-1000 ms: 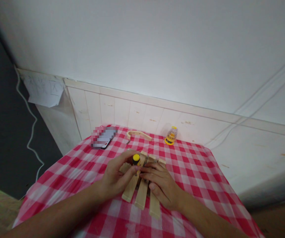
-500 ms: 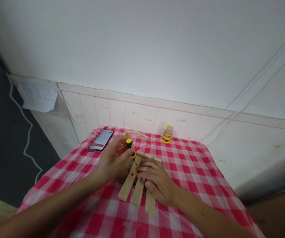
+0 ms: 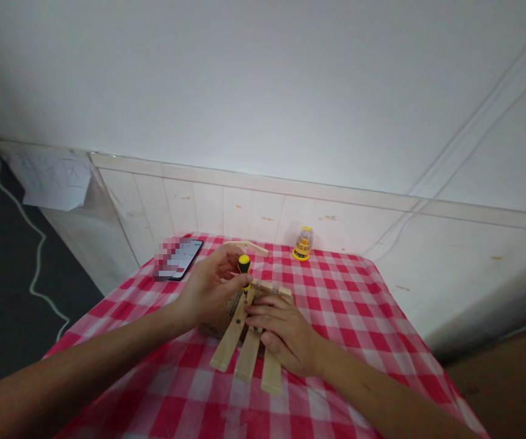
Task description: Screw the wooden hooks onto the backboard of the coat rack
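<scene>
My left hand [image 3: 210, 285] is closed round a small yellow-and-black screwdriver [image 3: 244, 268]. The screwdriver stands nearly upright, its tip down at the upper part of the leftmost wooden slat [image 3: 227, 346], by a dark screw head. Across the slats lies my right hand [image 3: 290, 332], fingers stretched out flat and thumb apart, touching the wood. A middle slat [image 3: 247, 356] and a right slat [image 3: 272, 373] fan out toward me, joined to crosspieces at the far end. Under them is a brown cardboard-like piece [image 3: 212, 317], mostly covered by my hands and the wood.
A red-and-white checked cloth [image 3: 336, 305] covers the table. At the back stand a clear-and-yellow screwdriver bit holder [image 3: 303, 244] and a curved wooden piece [image 3: 256, 247]. A phone [image 3: 180, 261] lies at the left. Behind the table is a white panelled wall [image 3: 235, 210].
The screwdriver is more upright, with its tip down on the left slat. My right hand keeps its place on the wood. The whole view has shifted slightly.
</scene>
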`<move>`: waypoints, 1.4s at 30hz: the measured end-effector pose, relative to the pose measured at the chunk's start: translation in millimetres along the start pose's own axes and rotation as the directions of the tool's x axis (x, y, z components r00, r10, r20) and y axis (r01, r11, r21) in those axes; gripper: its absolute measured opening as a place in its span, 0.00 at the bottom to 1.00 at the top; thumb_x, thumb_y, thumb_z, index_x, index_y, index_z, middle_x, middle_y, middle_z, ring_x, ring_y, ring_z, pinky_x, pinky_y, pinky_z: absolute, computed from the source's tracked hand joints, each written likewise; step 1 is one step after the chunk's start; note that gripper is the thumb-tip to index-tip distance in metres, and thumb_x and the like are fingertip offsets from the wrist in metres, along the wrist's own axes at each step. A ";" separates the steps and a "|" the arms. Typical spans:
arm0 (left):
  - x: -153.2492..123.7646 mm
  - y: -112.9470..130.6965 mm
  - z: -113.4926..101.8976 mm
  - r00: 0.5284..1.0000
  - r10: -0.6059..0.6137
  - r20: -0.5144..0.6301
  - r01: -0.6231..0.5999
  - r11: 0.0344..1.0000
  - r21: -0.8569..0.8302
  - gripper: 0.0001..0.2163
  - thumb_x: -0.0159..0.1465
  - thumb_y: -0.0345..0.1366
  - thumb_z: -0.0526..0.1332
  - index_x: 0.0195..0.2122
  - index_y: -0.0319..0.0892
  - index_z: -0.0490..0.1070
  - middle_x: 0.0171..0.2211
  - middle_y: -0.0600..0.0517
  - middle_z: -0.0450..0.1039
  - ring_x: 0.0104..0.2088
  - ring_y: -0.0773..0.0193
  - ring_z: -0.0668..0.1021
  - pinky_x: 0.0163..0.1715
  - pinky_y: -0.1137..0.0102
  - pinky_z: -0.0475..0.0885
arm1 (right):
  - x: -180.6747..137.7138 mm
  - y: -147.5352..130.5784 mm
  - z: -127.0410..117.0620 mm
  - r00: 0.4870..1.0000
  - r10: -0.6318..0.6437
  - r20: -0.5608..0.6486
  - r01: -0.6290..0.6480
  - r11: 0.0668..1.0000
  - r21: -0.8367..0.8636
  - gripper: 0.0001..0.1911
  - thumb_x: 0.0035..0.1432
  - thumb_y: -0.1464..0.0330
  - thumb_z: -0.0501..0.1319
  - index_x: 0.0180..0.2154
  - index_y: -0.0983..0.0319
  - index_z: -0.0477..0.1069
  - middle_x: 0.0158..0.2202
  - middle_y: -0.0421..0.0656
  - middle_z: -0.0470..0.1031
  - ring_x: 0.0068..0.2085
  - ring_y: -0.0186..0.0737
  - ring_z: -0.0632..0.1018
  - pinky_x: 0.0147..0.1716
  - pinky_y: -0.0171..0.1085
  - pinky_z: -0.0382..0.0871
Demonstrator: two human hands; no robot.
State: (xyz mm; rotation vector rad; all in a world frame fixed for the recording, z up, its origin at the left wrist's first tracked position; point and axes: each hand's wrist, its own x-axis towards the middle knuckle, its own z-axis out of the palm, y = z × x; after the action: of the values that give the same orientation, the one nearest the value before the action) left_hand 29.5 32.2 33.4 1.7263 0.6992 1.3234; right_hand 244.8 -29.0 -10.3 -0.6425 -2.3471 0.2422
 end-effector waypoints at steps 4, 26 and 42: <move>-4.2 -5.4 4.6 0.999 -0.001 -0.055 0.003 0.999 0.041 0.13 0.58 0.34 0.72 0.42 0.43 0.74 0.36 0.53 0.77 0.35 0.64 0.81 0.33 0.71 0.76 | 0.0 0.0 -0.5 1.000 0.004 0.003 -0.004 1.000 0.002 0.19 0.75 0.62 0.48 0.55 0.61 0.73 0.54 0.50 0.81 0.57 0.47 0.76 0.58 0.53 0.69; -9.4 -14.4 12.8 0.970 0.008 -0.244 0.030 0.988 0.154 0.16 0.56 0.37 0.74 0.39 0.44 0.68 0.31 0.58 0.74 0.27 0.69 0.77 0.25 0.75 0.71 | 0.3 0.1 -1.8 1.000 0.004 -0.004 -0.004 1.000 0.011 0.19 0.75 0.62 0.49 0.56 0.60 0.73 0.54 0.48 0.81 0.58 0.47 0.76 0.59 0.52 0.70; -17.5 -22.8 7.9 0.982 0.063 -0.175 -0.048 0.995 0.087 0.17 0.59 0.34 0.71 0.48 0.45 0.70 0.34 0.55 0.77 0.33 0.64 0.82 0.36 0.70 0.78 | -0.8 0.7 -2.3 1.000 0.018 0.023 -0.018 1.000 -0.009 0.19 0.75 0.63 0.49 0.57 0.60 0.72 0.55 0.48 0.80 0.59 0.46 0.76 0.61 0.52 0.68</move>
State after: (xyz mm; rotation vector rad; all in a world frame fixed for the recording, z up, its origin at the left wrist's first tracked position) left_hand 33.3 27.0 4.3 1.7176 0.8218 1.5206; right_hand 247.1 -28.8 -9.3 -0.6691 -2.3667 0.2486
